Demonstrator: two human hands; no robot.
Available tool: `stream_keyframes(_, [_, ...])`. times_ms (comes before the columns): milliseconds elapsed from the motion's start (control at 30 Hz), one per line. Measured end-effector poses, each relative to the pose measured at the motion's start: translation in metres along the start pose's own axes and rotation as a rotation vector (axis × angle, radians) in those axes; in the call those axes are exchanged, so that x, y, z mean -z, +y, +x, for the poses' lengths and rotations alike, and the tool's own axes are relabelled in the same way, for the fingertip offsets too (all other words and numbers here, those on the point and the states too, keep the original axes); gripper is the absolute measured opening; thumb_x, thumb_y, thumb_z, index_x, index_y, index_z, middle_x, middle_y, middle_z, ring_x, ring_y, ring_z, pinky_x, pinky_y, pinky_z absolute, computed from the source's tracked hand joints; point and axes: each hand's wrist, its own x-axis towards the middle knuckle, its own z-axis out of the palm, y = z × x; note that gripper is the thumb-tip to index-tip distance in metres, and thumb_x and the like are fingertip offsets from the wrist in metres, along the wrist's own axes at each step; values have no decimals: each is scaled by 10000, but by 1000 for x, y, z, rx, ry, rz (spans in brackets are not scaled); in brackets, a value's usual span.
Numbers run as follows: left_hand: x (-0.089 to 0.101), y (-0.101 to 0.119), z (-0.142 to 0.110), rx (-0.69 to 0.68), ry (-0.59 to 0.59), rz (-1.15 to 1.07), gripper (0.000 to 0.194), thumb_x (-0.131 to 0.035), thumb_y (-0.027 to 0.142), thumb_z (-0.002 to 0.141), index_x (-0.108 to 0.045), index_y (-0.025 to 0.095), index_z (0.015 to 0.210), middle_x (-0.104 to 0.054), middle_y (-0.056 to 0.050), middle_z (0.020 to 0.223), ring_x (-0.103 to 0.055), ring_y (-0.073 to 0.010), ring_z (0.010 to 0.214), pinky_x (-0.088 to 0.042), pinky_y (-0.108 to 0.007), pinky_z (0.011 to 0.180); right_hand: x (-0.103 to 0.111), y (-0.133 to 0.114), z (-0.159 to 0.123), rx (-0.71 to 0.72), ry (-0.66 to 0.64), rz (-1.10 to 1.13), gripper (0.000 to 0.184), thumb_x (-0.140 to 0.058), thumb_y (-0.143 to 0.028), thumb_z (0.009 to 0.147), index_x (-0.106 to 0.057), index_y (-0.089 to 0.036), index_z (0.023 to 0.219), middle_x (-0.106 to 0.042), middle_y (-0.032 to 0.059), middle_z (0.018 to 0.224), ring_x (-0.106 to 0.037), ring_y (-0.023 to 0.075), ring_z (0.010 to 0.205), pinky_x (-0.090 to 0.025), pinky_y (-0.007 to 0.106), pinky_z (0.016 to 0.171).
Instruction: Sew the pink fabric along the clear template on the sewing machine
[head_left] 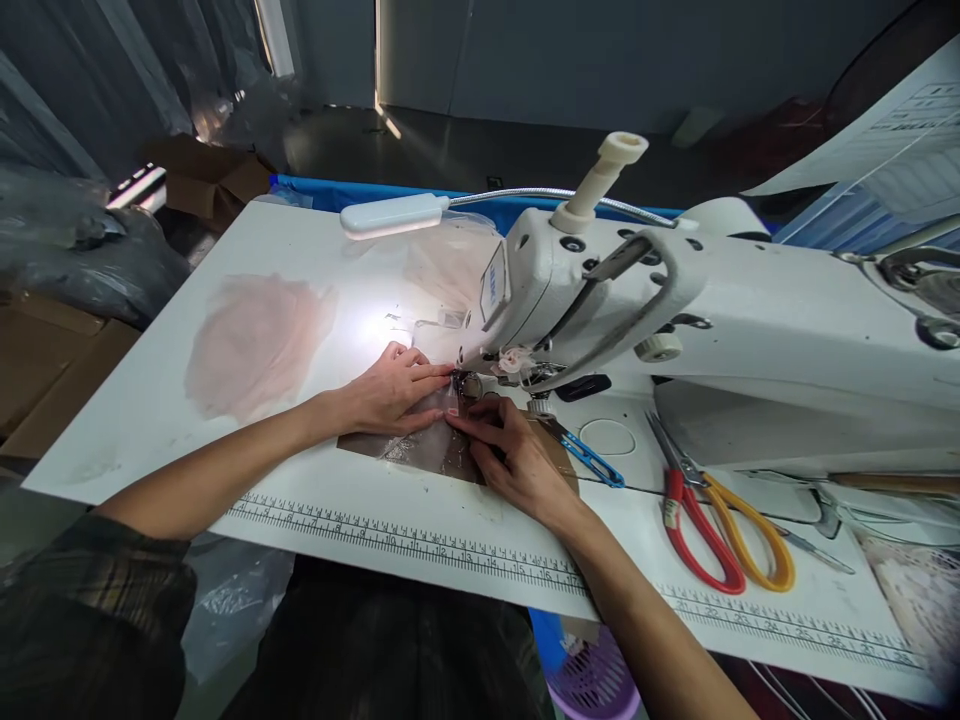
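A white sewing machine (675,300) stands on a white table (150,400). Under its needle lies a small brownish sheer fabric piece (420,445). My left hand (394,390) rests flat on the fabric, fingers stretched toward the presser foot (466,385). My right hand (514,455) presses on the fabric just in front of the needle, its fingertips pinched together on the fabric's edge.
A pale pink fabric pile (255,340) lies at the left of the table. Blue thread snips (592,460), red-handled scissors (694,520) and yellow-handled scissors (750,530) lie right of my hands. A lamp (394,215) shines on the work. A ruler strip (405,540) runs along the front edge.
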Motion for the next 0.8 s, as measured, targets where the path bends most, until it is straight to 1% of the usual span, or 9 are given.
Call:
stream_keyframes(300, [1,3,1,-1,-6,33,450,-429,425,981,-575,122,1280,-574,-111,1369,-528,-283,1050,-339,-444,874,-2,2,-1,0,10,-35,410,-477,-120,858,-723,-300,1134,-572,80,1085,-593,223,1044,-535,419,931])
stream_keyframes(467, [3,4,2,3,-39,41,447,-397,426,993,-570,145,1295,-556,-110,1390,-520,-281,1063,-337,-437,875,-3,3,0,-7,10,-35,407,-477,-132,861,-721,-310,1135,-579,71,1069,-592,224,1041,-531,431,935])
stream_keyframes(667, [3,4,2,-4,-38,63,450,-380,423,997,-572,149,1297,-538,-114,1408,-518,-283,1053,-333,-447,876,-3,2,0,6,17,-37,402,-475,-135,862,-724,-299,1132,-577,75,1072,-589,223,1035,-531,424,928])
stream_keyframes(800, [3,4,1,-6,-24,70,445,-379,426,995,-583,157,1286,-555,-114,1389,-516,-285,1046,-335,-443,871,-4,2,-1,2,28,-39,406,-475,-132,858,-723,-296,1133,-574,77,1086,-589,226,1040,-531,426,922])
